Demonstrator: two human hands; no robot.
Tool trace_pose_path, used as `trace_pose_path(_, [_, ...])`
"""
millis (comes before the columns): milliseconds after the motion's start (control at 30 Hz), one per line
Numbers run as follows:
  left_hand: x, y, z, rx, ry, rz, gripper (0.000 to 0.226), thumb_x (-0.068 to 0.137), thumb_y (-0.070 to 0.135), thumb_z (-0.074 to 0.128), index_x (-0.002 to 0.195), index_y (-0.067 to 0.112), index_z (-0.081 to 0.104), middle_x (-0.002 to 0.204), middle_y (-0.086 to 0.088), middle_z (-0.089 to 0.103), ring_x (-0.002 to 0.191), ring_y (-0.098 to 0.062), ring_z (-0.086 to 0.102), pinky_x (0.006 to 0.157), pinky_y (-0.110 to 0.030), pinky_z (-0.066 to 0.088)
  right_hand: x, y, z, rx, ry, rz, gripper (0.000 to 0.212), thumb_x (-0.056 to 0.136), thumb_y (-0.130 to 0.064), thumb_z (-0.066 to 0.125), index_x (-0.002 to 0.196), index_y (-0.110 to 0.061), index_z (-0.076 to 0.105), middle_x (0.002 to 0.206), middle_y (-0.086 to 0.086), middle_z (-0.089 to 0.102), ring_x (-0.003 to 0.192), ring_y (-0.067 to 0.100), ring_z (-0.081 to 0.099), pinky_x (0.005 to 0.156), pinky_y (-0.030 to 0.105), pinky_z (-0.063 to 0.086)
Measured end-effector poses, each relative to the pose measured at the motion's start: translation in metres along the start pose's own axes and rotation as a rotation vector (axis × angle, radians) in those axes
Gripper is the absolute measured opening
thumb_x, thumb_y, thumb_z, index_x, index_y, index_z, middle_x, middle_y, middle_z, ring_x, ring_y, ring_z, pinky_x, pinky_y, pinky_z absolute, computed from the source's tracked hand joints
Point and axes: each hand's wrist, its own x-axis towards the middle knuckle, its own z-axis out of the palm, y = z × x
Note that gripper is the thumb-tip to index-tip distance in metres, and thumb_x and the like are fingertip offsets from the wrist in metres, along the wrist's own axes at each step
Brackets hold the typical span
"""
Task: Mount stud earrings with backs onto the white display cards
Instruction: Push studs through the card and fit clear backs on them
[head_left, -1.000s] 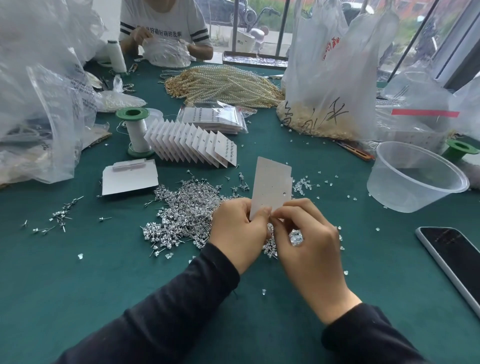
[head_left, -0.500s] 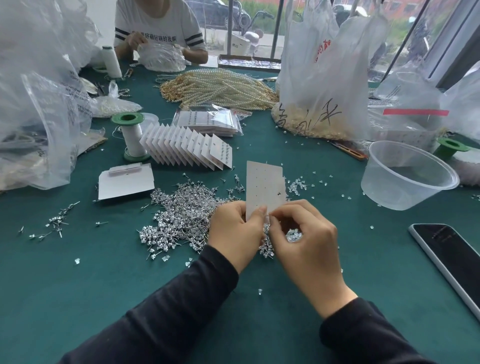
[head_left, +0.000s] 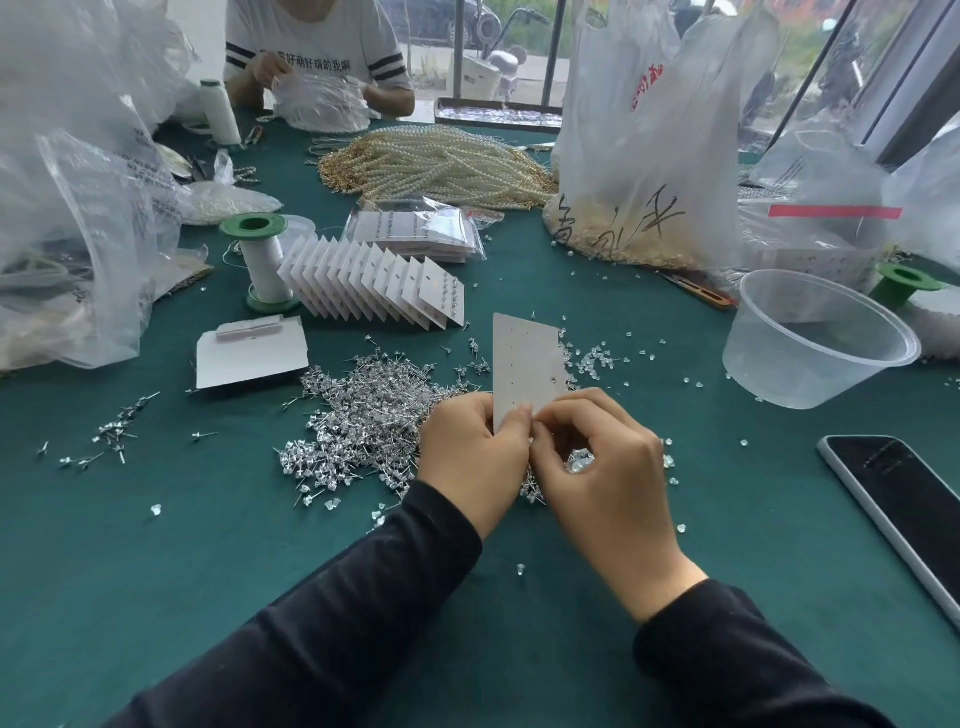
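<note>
Card (head_left: 527, 364) upright; left hand (head_left: 470, 457) grip pinches bottom edge; right hand (head_left: 608, 478) grip likewise; stud pile (head_left: 363, 415) underneath

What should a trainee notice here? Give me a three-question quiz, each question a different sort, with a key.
1. Multiple choice: the left hand and right hand together pinch what? A) a pearl strand B) a white display card C) a phone
2. True or false: the clear plastic bowl sits left of the stud earring pile.
3. Fill in: the fanned row of cards stands beside a spool with a ____ cap.
Key: 1 B; 2 false; 3 green.
</note>
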Motion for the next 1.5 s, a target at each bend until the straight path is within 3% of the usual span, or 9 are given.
trace_pose_path(167, [0.006, 0.007, -0.002, 0.078, -0.022, 0.082, 0.026, 0.084, 0.014, 0.059, 0.07, -0.008, 0.061, 0.053, -0.017, 0.054, 0.053, -0.031, 0.049, 0.056, -0.042, 0.045, 0.007, 0.001, -0.007, 0.041, -0.081, 0.038, 0.01, 0.077, 0.002, 0.068, 0.071, -0.006, 0.067, 0.069, -0.001, 0.062, 0.059, 0.01, 0.053, 0.057, 0.018, 0.044])
trace_pose_path(233, [0.01, 0.014, -0.01, 0.321, 0.026, 0.377, 0.028, 0.083, 0.015, 0.061, 0.061, -0.003, 0.059, 0.051, -0.016, 0.056, 0.048, -0.031, 0.047, 0.048, -0.032, 0.038, 0.016, 0.005, -0.019, 0.312, -0.144, 0.244, 0.007, 0.081, -0.01, 0.07, 0.074, -0.008, 0.069, 0.067, 0.0, 0.067, 0.059, 0.009, 0.059, 0.057, 0.019, 0.046])
trace_pose_path(367, [0.012, 0.024, -0.021, 0.874, 0.021, 0.818, 0.011, 0.076, 0.006, 0.067, 0.065, 0.003, 0.064, 0.049, -0.008, 0.053, 0.043, -0.024, 0.047, 0.043, -0.027, 0.043, 0.043, 0.021, -0.059, 1.026, -0.336, 0.886, 0.068, 0.069, -0.064, 0.053, 0.081, -0.001, 0.074, 0.083, 0.017, 0.072, 0.064, 0.025, 0.068, 0.06, 0.029, 0.056])
trace_pose_path(467, [0.008, 0.026, -0.011, 1.012, -0.037, 0.864, 0.01, 0.065, -0.001, 0.072, 0.066, 0.006, 0.065, 0.05, -0.006, 0.053, 0.045, -0.023, 0.048, 0.042, -0.026, 0.043, 0.054, 0.027, -0.071, 0.993, -0.385, 0.992, 0.044, 0.08, -0.042, 0.058, 0.085, 0.0, 0.072, 0.079, 0.016, 0.072, 0.06, 0.022, 0.069, 0.053, 0.025, 0.055])
trace_pose_path(600, [0.017, 0.033, -0.003, 0.787, -0.233, 0.714, 0.039, 0.08, 0.019, 0.067, 0.116, 0.007, 0.058, 0.085, -0.008, 0.066, 0.071, -0.014, 0.051, 0.077, -0.025, 0.047, 0.054, 0.04, -0.065, 0.893, -0.072, 1.029, 0.01, 0.089, -0.002, 0.048, 0.09, 0.001, 0.058, 0.074, 0.012, 0.066, 0.056, 0.015, 0.065, 0.046, 0.02, 0.051])
trace_pose_path(767, [0.031, 0.028, 0.012, 0.736, -0.358, 0.476, 0.045, 0.076, 0.039, 0.067, 0.112, 0.013, 0.062, 0.102, -0.003, 0.062, 0.086, -0.011, 0.048, 0.084, -0.022, 0.039, 0.045, 0.059, -0.066, 0.866, 0.238, 1.045, 0.016, 0.089, 0.001, 0.047, 0.08, -0.007, 0.057, 0.08, 0.008, 0.066, 0.072, 0.018, 0.062, 0.048, 0.022, 0.052])
trace_pose_path(967, [0.031, 0.007, 0.032, 0.833, -0.383, 0.355, 0.043, 0.08, 0.039, 0.063, 0.113, 0.011, 0.057, 0.107, -0.003, 0.058, 0.095, -0.015, 0.049, 0.095, -0.03, 0.041, 0.039, 0.064, -0.067, 0.825, 0.198, 0.931, 0.025, 0.089, -0.002, 0.048, 0.073, -0.011, 0.065, 0.065, -0.004, 0.072, 0.06, 0.006, 0.067, 0.049, 0.023, 0.052])
trace_pose_path(1133, [0.036, 0.008, 0.028, 0.706, -0.205, 0.285, 0.025, 0.084, 0.028, 0.061, 0.102, 0.011, 0.066, 0.093, -0.003, 0.069, 0.087, -0.017, 0.059, 0.09, -0.028, 0.046, 0.04, 0.062, -0.069, 0.833, 0.166, 0.9, 0.024, 0.09, -0.002, 0.048, 0.076, -0.011, 0.066, 0.071, 0.0, 0.074, 0.063, 0.008, 0.068, 0.051, 0.024, 0.054])
trace_pose_path(1500, [0.032, 0.008, 0.04, 0.758, -0.205, 0.305, 0.011, 0.083, 0.016, 0.059, 0.082, 0.014, 0.07, 0.085, 0.0, 0.065, 0.075, -0.012, 0.05, 0.076, -0.02, 0.039, 0.038, 0.06, -0.069, 0.811, 0.134, 0.88, 0.019, 0.09, -0.004, 0.049, 0.082, -0.01, 0.065, 0.076, 0.0, 0.074, 0.067, 0.009, 0.069, 0.053, 0.024, 0.054])
